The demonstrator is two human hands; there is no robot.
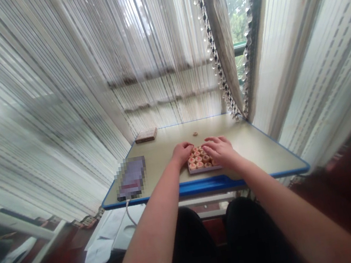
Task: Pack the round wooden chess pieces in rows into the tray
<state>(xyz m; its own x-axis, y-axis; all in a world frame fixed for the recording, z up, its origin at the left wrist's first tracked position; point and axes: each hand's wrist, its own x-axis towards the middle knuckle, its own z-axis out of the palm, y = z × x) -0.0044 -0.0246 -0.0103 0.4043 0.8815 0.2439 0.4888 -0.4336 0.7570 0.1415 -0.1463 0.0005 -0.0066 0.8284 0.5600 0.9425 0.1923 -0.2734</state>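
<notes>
A shallow box [205, 169] of round wooden Chinese chess pieces [199, 159] lies near the table's front edge, the pieces set in rows with red and dark characters showing. My left hand [182, 151] is closed at the box's far left corner, its fingers bent over the rim. Over the box's right side spreads my right hand [220, 149], fingers apart, covering several pieces; whether its fingertips touch any is hard to see. One loose chess piece [195, 134] sits on the table beyond the box.
The pale table [164, 168] has a blue rim. A phone-like device [132, 177], partly blurred, lies at left with a white cable [129, 212] hanging down. A flat brown box [146, 135] rests at the far left corner. String curtains [156, 54] hang behind.
</notes>
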